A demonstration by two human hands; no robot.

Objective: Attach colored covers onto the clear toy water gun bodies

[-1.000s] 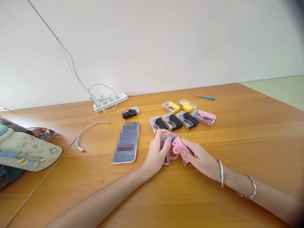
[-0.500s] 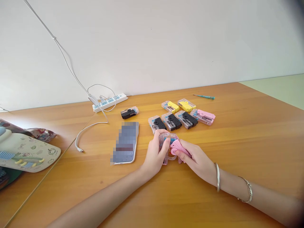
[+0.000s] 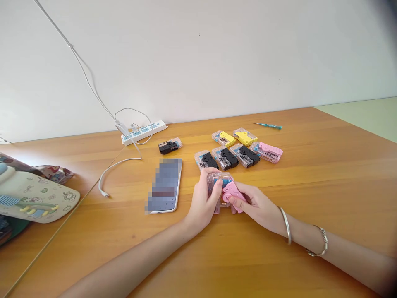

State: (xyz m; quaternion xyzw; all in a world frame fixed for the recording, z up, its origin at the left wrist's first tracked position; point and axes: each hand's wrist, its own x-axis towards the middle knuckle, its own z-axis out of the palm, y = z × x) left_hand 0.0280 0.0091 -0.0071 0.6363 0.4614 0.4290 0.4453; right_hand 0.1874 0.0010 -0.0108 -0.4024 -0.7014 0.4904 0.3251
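Between my two hands is a folding toy pistol (image 3: 233, 191) of clear plastic with blue inner parts and a pink swinging piece. My left hand (image 3: 201, 200) grips its clear body, thumb on top. On the other side my right hand (image 3: 259, 209) pinches the pink piece, the thumb near its round pivot; the fingers underneath are mostly hidden. Just beyond lie similar folded pistols: several black ones (image 3: 226, 158), two yellow ones (image 3: 245, 136) and a pink one (image 3: 269, 152).
Left of my hands lies a phone (image 3: 164, 186). Behind it are a single black folded pistol (image 3: 170, 145) and a white power strip (image 3: 145, 132) with a charging cable (image 3: 114, 165). A small screwdriver (image 3: 268, 126) rests at the back right; a patterned cream item (image 3: 46, 196) stands far left.
The pink piece has turned slightly on the pistol, its free end now pointing more downward, and my right wrist has risen a little. My left hand keeps its hold.
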